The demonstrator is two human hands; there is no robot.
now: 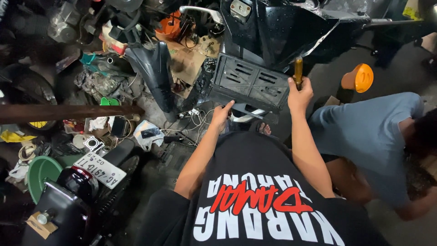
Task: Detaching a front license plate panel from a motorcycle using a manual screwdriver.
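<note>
My right hand (299, 93) grips a screwdriver with a yellow-amber handle (298, 69), held upright against the right edge of a black plastic plate holder (250, 81) on the rear of a black scooter (282, 27). My left hand (221, 114) touches the lower edge of that black holder with its fingertips. The screwdriver's tip is hidden behind my hand.
A person in a blue shirt (368, 136) crouches at my right. An orange cone-shaped funnel (358, 78) lies on the floor beyond. A black mudguard (152, 68), cables, phones (118, 126) and clutter fill the left. A motorcycle tail with a white plate (100, 169) stands at lower left.
</note>
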